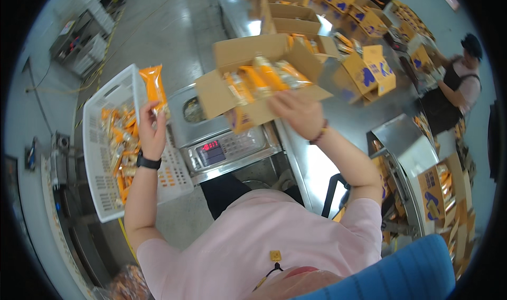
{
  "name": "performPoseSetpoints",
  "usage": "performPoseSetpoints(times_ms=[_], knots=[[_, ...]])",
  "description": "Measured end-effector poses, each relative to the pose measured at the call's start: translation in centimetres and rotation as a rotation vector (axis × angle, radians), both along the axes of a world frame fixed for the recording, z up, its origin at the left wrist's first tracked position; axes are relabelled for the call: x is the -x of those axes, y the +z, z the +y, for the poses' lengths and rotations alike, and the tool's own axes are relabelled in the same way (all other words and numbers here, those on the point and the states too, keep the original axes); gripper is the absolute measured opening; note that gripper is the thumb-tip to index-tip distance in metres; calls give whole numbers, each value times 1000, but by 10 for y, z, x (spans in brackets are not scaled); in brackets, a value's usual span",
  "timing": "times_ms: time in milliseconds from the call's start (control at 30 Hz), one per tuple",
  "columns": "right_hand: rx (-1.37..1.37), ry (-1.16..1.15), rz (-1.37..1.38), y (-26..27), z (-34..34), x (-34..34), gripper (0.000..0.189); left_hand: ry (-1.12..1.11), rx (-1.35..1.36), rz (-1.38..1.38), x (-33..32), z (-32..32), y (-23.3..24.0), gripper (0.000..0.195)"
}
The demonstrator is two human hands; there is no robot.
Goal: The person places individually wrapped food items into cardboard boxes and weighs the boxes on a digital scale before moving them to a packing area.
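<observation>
My left hand (151, 131) grips the lower end of an orange and clear plastic packet (153, 85), held upright at the inner rim of a white plastic basket (174, 181). Many similar packets (126, 137) lie inside that basket. My right hand (299, 111), blurred, has its fingers over the near edge of an open cardboard carton (253, 46). A row of orange packets (263, 78) fills the part of the carton I can see. The carton looks tilted and overlaps the right side of a bench scale (222, 149), whose red display is lit.
More open cartons (293, 12) line the steel table (340, 129) beyond. A folded-up carton (370, 74) and loose packets (344, 42) lie to the right. A co-worker (451, 82) stands across the table. A metal chute or conveyor (406, 137) is at my right.
</observation>
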State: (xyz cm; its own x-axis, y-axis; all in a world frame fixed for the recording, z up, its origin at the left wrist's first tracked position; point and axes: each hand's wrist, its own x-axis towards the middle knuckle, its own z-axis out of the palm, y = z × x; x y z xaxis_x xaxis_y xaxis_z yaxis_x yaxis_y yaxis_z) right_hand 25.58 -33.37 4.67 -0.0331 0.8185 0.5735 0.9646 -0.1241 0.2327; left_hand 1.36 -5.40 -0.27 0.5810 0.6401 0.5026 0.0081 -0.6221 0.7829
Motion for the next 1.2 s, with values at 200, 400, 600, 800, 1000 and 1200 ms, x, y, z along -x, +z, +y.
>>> performPoseSetpoints(times_ms=[200, 400, 600, 800, 1000, 1200], knots=[[256, 170, 189, -64, 117, 71, 33, 42, 96, -161, -1, 12, 16, 26], [-127, 178, 340, -46, 80, 68, 55, 175, 886, -670, 25, 44, 30, 40], [-529, -149, 1297, -105, 30, 45, 72, 34, 991, -770, 41, 61, 30, 54], [-665, -56, 2349, -85, 68, 57, 52, 36, 320, -250, 10, 28, 31, 44], [-321, 295, 2821, -109, 118, 70, 31, -282, -306, 372, -47, -8, 25, 48], [-544, 399, 2576, -94, 79, 89, 30, -345, -1239, 853, -107, -16, 19, 21]])
